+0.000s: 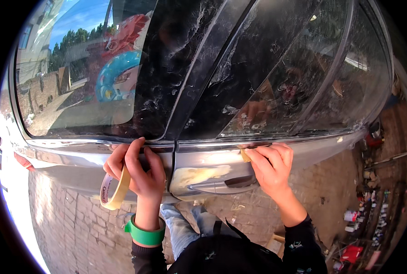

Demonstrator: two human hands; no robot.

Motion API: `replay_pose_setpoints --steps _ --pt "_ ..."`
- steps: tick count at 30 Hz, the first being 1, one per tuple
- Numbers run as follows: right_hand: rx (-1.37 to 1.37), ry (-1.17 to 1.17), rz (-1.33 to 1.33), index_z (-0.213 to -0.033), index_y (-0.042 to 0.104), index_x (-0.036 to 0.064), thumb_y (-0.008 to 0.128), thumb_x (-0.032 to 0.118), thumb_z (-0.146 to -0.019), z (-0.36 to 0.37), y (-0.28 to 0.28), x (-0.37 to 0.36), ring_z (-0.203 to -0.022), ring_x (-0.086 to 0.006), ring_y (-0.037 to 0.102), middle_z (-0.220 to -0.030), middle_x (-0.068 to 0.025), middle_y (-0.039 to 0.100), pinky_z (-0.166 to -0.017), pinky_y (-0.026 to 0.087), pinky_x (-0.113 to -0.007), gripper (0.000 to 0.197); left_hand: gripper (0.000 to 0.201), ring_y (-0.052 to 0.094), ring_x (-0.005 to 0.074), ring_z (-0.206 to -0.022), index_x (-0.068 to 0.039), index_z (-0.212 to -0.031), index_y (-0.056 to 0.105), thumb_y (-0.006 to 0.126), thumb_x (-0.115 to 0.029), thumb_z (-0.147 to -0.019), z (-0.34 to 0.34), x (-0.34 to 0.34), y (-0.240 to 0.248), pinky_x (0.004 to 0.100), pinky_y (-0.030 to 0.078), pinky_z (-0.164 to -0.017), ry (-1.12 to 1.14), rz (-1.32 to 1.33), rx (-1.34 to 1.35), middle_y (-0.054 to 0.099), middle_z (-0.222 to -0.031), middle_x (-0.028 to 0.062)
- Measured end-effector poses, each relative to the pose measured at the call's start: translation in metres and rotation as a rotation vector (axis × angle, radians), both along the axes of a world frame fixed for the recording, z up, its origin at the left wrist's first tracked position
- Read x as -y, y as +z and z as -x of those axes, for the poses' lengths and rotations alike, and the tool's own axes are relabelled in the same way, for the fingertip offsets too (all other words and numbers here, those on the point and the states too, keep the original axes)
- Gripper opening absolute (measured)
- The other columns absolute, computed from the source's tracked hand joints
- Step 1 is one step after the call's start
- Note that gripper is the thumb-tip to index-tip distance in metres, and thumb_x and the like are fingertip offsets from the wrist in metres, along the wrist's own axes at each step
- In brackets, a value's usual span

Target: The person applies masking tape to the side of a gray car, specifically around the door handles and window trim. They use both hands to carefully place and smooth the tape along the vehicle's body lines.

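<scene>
A roll of cream masking tape [117,194] hangs at the outer side of my left hand [141,171], whose curled fingers hold it. The fingertips of that hand touch the trim [93,145] under the car window. Farther right, my right hand [273,171] pinches a small piece of masking tape [245,155] against the door just below the trim. A roll of green tape [147,236] sits around my left wrist like a bracelet. Between my hands are a pale filler patch [196,176] on the silver door and the door handle [224,185].
Dusty, smeared windows [258,82] rise above the trim, with an inflatable blue ring [107,75] seen in the left pane. Brick paving [89,223] lies below. Bottles and cans [352,221] and a red item [351,254] stand at the lower right.
</scene>
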State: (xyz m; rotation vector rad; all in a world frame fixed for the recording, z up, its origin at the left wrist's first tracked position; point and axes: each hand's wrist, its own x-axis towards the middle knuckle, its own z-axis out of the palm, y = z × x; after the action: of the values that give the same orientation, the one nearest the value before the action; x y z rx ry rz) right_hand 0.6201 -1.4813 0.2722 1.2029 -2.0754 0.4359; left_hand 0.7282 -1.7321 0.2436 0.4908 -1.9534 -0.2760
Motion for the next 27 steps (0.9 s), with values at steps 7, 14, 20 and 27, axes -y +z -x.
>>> replay_pose_setpoints --steps 7,14,20,27 --pt "-0.045 0.051 0.001 -0.097 0.074 0.0121 0.077 0.008 -0.063 0.007 0.003 -0.002 -0.09 -0.02 0.054 -0.094 0.0014 0.063 -0.084 0.046 -0.037 0.034 0.026 0.05 0.0257 -0.095 -0.005 -0.107 0.067 0.066 0.003 -0.082 0.0 0.0 0.002 0.0364 0.038 -0.082 -0.008 0.023 -0.018 0.056 -0.1 0.0101" --pt "-0.067 0.039 -0.001 -0.097 0.075 0.0142 0.077 0.008 -0.063 0.007 -0.003 0.002 -0.09 -0.0189 0.053 -0.095 0.0032 0.062 -0.085 0.045 -0.037 0.034 0.027 0.048 0.0262 -0.095 -0.007 -0.107 0.067 0.067 0.001 -0.081 0.0 0.001 0.002 0.0383 0.038 -0.087 -0.015 0.034 -0.007 0.056 -0.1 0.0092" --pt "-0.045 0.084 -0.016 -0.098 0.074 0.0151 0.08 0.008 -0.064 0.007 0.0 0.007 -0.09 -0.0173 0.053 -0.094 0.0038 0.061 -0.087 0.044 -0.036 0.035 0.028 0.047 0.0259 -0.093 -0.008 -0.105 0.067 0.068 0.0 -0.079 0.0 0.001 0.001 0.0393 0.039 -0.092 -0.011 0.023 -0.006 0.055 -0.099 0.0072" --pt "-0.079 0.06 0.025 -0.095 0.072 0.0157 0.08 0.008 -0.064 0.009 -0.005 0.016 -0.088 -0.0171 0.052 -0.091 0.0048 0.061 -0.086 0.044 -0.035 0.033 0.027 0.046 0.0257 -0.092 -0.008 -0.104 0.068 0.069 0.0 -0.078 -0.001 0.001 0.002 0.0378 0.038 -0.09 -0.002 0.029 0.011 0.055 -0.098 0.0069"
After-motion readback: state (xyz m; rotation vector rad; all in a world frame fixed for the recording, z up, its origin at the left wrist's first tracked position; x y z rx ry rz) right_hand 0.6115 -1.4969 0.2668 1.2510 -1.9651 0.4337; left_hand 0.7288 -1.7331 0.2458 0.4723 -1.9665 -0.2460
